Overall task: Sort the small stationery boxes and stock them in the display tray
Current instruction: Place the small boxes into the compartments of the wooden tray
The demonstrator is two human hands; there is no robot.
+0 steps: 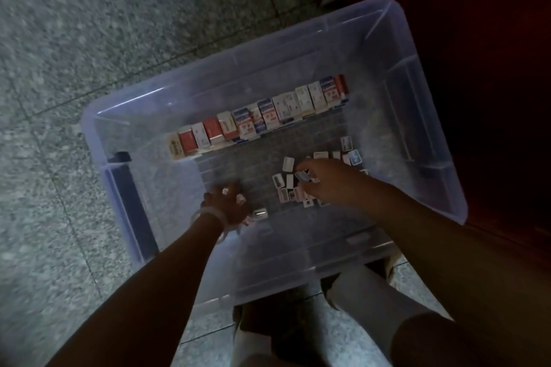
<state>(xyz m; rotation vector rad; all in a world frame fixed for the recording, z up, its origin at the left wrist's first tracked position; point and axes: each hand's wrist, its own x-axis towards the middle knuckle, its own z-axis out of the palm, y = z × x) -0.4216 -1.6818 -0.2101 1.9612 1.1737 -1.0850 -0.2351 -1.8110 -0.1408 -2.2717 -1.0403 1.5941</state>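
We look down into a clear plastic bin [429, 116] that fills the centre of the frame and rests on a speckled stone floor [89, 24]. Both of our bare arms reach into it from the bottom edge.

Along the far side of the bin floor, a neat row of boxes [259, 116] runs diagonally from the middle left up toward the upper right. The boxes stand side by side, touching, in red, white and blue.

Below that row, toward the right of centre, loose small boxes [287, 180] lie scattered in a pile. Our right hand [323, 180] sits on top of this pile, fingers curled, pinching one small pale box [302, 175] at the fingertips.

Our left hand [228, 201] is lower and further left, well apart from the pile, near the bin floor. Its fingers are curled around a few small white boxes [240, 199] that poke out between them. A pale bangle [208, 216] circles that wrist. One more small box [260, 213] lies just right of this hand.

A dark clip [120, 156] shows on the bin's left wall. Dark red furniture [492, 39] fills the right side of the frame. The scene is dim and slightly blurred.
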